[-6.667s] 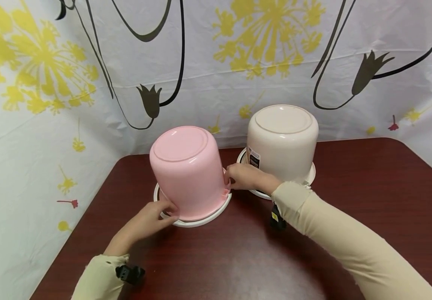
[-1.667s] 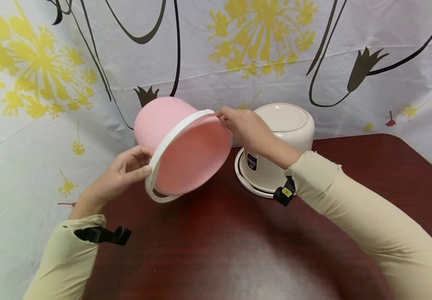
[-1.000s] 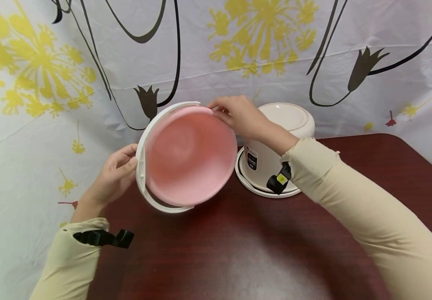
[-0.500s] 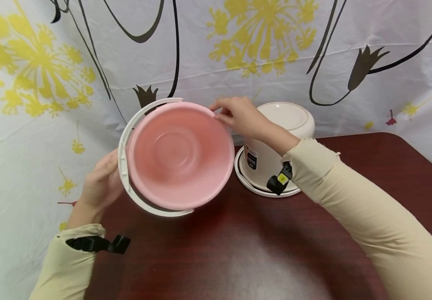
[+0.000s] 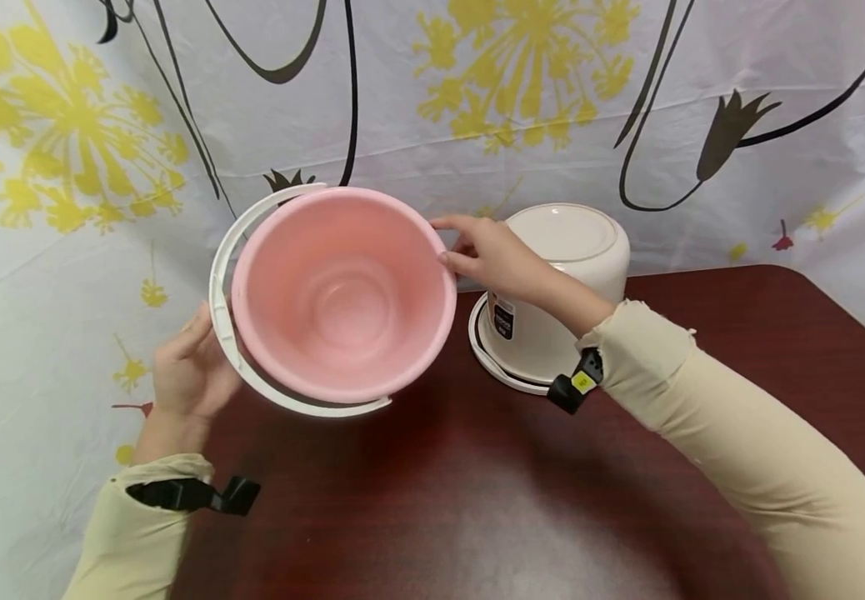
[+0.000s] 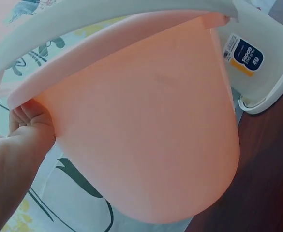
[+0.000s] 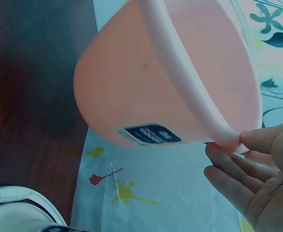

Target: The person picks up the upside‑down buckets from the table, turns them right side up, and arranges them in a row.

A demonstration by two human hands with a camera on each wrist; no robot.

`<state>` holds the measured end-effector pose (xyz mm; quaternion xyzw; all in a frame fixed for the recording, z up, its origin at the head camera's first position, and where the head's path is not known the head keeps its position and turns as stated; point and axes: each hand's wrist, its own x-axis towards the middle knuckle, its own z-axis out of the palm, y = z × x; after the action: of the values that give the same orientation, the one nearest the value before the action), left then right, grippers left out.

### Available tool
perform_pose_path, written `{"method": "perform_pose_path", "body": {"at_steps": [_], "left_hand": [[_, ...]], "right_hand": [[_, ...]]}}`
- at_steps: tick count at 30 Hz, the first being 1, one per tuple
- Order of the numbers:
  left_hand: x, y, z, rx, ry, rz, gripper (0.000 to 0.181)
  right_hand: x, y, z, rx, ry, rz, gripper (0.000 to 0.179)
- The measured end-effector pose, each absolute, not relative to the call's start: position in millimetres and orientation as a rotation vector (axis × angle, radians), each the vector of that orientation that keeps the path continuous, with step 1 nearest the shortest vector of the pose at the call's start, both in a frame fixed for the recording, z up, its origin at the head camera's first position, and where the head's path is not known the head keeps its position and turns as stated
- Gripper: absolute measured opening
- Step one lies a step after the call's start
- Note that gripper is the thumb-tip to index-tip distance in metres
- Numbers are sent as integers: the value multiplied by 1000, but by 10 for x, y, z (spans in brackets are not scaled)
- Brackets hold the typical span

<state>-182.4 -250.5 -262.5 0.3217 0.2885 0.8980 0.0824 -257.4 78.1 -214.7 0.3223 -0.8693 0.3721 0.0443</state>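
Both hands hold a pink bucket [image 5: 410, 333] off the table, tilted so its open mouth and bare inside face the head camera. Its white handle [image 5: 224, 321] hangs round the left side of the rim. At that side the left hand [image 5: 191, 371] grips the bucket; in the left wrist view its fingers [image 6: 29, 113] curl under the rim. The right hand [image 5: 507, 262] pinches the rim at the upper right, thumb inside, as the right wrist view shows. A label [image 7: 151, 134] is on the pink bucket's outer wall.
A cream bucket [image 5: 541, 333] stands upside down at the back of the dark red table [image 5: 432, 517], its handle around its base, just behind the right hand. A patterned curtain [image 5: 417, 92] hangs behind and to the left.
The pink bucket, first upside down on the table, has been lifted and turned mouth toward the head camera. In the last second it tips further upright and shifts left.
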Motion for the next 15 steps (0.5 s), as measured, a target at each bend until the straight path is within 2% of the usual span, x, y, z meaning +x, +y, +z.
{"method": "perform_pose_path", "body": {"at_steps": [6,15], "left_hand": [[-1803,-2482,-2623,864,801,2751,44],[-1825,-2504,-2649,831,735,2725,48]], "right_hand": [[-2540,802,-2197,983,-2650,1335,52],[-2599,733,-2232,904,-2593,1367,46]]}}
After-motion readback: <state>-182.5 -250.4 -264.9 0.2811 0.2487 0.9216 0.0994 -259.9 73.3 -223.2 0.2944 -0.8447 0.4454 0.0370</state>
